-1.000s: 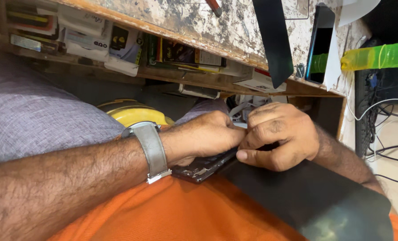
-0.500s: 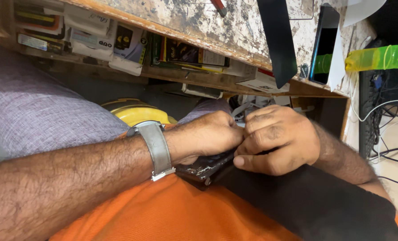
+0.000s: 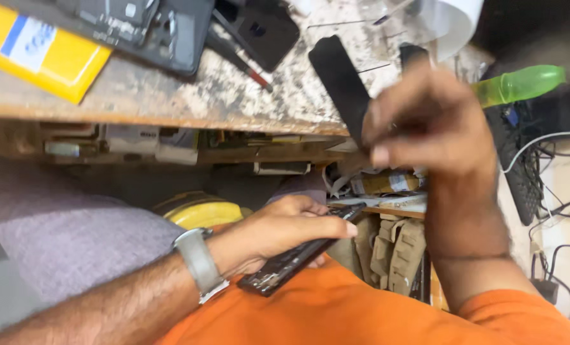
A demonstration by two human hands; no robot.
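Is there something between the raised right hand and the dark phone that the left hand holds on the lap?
Nothing visible blocks it. The right hand is raised in front of the bench edge, blurred. The phone lies lower in the left hand, over the orange cloth, with only open space between them.

The left hand [image 3: 285, 233] is low over the lap, forearm stretched across, fingers closed in a grip. The right hand [image 3: 425, 124] is raised high, blurred, fingers pinched together.

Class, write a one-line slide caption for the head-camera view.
Left hand holds an opened phone in the lap; blurred right hand is raised by the worn bench.
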